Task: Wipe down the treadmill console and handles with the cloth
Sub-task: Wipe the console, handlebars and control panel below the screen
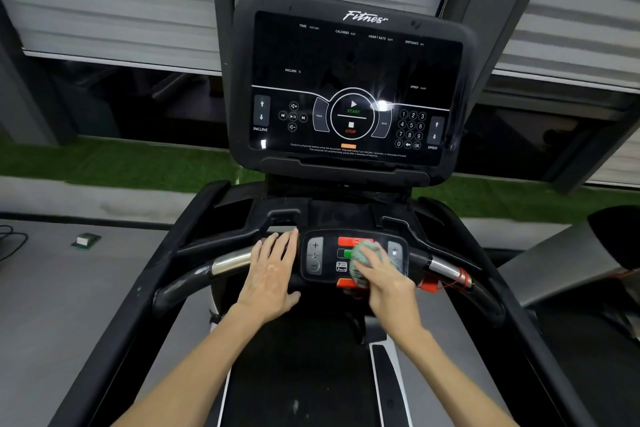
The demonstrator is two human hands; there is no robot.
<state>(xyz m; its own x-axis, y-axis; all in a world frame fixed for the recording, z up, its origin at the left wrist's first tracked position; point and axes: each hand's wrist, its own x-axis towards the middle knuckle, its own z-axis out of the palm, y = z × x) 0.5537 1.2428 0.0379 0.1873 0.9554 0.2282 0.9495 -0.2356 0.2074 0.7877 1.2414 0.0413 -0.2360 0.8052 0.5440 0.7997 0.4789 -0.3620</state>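
On the lower button panel (315, 255) my right grip (388, 282) holds the bunched cloth (367, 250), wiping; left grip (273, 274) lies flat; handles (230, 262) probably next.

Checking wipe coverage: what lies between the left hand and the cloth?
Head view: the panel's grey plus-minus button pad sits between left hand and cloth.

Glossy black console screen (349, 80), matt black plastic surround, shiny chrome handle (231, 262) sections, nubby green cloth (367, 262).
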